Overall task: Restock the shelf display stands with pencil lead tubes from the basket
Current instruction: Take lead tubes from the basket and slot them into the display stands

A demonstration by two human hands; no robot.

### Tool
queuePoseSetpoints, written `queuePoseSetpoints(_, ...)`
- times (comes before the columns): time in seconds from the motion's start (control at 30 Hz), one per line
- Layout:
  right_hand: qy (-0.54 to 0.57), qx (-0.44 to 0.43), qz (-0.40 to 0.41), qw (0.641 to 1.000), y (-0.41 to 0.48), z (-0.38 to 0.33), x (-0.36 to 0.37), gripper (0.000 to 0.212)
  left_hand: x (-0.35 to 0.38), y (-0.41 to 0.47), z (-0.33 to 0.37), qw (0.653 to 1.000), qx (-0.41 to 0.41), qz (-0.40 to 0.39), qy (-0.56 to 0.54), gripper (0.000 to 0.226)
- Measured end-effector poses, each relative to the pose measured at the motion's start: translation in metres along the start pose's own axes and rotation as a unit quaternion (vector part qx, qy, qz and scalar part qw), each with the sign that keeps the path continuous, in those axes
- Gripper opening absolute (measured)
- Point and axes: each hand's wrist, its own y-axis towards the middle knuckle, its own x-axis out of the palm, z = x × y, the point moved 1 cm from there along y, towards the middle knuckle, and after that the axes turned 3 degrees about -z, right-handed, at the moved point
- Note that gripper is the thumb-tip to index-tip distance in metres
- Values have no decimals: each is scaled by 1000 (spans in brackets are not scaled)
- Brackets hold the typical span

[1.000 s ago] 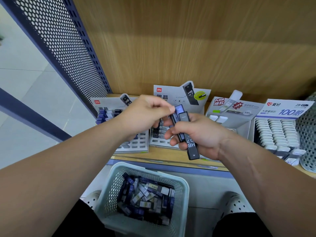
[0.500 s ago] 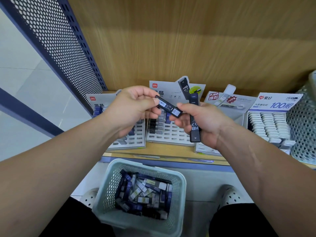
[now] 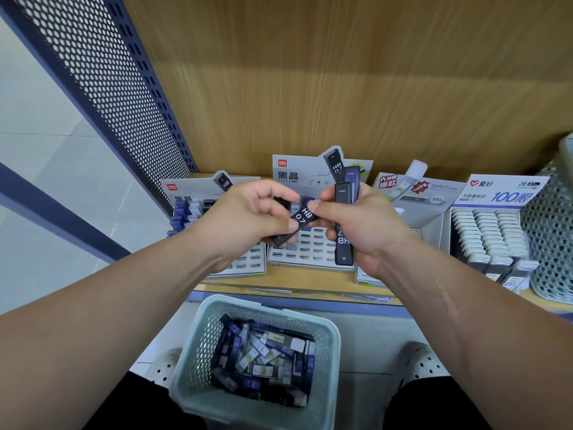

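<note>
Mid-frame, L hand (image 3: 245, 218) now pinches one HB tube (image 3: 302, 217), drawn off bunch (image 3: 344, 193) gripped in R hand (image 3: 366, 225); next: stand (image 3: 313, 252) slot.

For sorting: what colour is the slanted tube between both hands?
Black tube with white lettering; head view.

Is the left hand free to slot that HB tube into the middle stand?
Probably, once the right hand lets go: it and the left hand both pinch the tube, held just before the stand and its empty slots, nothing between.
</note>
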Motion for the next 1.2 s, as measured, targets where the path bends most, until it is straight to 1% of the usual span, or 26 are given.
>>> queuePoseSetpoints(0.1,-26,17,-12,999,-1,4,2,27,-4,2,-1,990,9,-43,131,48)
queuePoseSetpoints(0.17,-48,54,-26,997,-1,8,2,24,-7,4,-3,975,3,-77,208,49)
queuePoseSetpoints(0.2,-53,74,-26,996,0,10,2,22,-9,5,-5,969,-6,-91,229,46)
queuePoseSetpoints(0.23,-54,89,-21,994,1,12,1,21,-12,7,-7,965,-15,-97,242,43)
queuePoseSetpoints(0.3,-43,104,-3,994,2,12,-1,19,-17,10,-13,965,-24,-81,249,35)
queuePoseSetpoints(0.4,-19,99,13,995,4,9,-8,19,-26,17,-23,971,-27,-10,236,20)
queuePoseSetpoints(0.47,-22,95,15,995,5,8,-12,18,-28,20,-31,967,-13,43,251,13)
queuePoseSetpoints(0.57,-25,99,12,995,5,8,-16,16,-25,23,-41,955,24,78,286,14)
queuePoseSetpoints(0.63,-25,101,9,995,6,9,-19,16,-24,27,-47,943,25,87,321,16)
queuePoseSetpoints(0.7,-22,100,6,995,6,8,-21,16,-24,33,-52,923,18,83,376,17)
queuePoseSetpoints(0.77,-18,97,4,995,7,7,-22,17,-24,37,-56,900,18,57,431,23)
queuePoseSetpoints(0.83,-16,96,3,995,8,6,-24,18,-23,39,-60,886,17,33,462,25)
queuePoseSetpoints(0.9,-17,96,1,995,8,6,-25,19,-24,40,-63,875,20,28,483,22)
queuePoseSetpoints(1.0,-18,94,0,995,9,5,-27,20,-24,41,-65,877,15,35,478,18)
queuePoseSetpoints(1.2,-19,87,3,996,11,6,-32,20,-23,43,-66,874,24,21,485,10)
